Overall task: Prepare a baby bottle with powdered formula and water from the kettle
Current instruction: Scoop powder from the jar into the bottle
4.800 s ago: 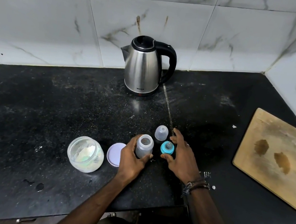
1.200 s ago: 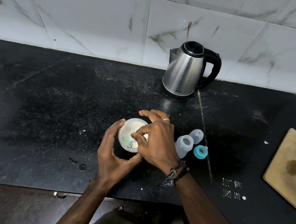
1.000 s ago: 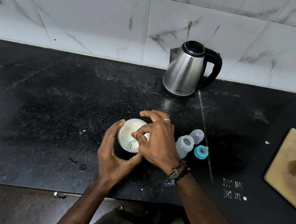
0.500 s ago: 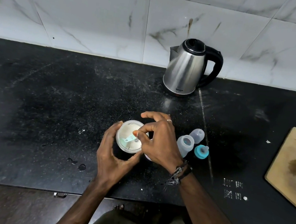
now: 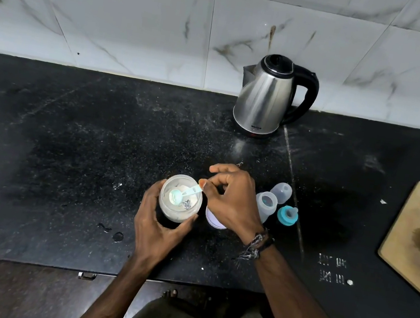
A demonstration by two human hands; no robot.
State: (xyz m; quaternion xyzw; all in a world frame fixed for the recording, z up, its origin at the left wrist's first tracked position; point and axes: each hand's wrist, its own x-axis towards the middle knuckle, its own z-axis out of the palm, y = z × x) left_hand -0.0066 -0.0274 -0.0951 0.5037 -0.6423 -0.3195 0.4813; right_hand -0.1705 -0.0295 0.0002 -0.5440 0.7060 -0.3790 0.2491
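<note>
Scoop is now lifted clear of the powder, bowl loaded, where half a second back it sat lower in the jar. Right hand pinches its handle; left hand wraps the jar. So transfer to the open bottle (just right, on the tabletop) looks next. Jar lid is mostly hidden under the wrist; kettle fill unknowable.

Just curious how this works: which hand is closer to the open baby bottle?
Right. The right hand pinches the scoop just left of the baby bottle; the left hand grips the powder jar, farther away.
</note>
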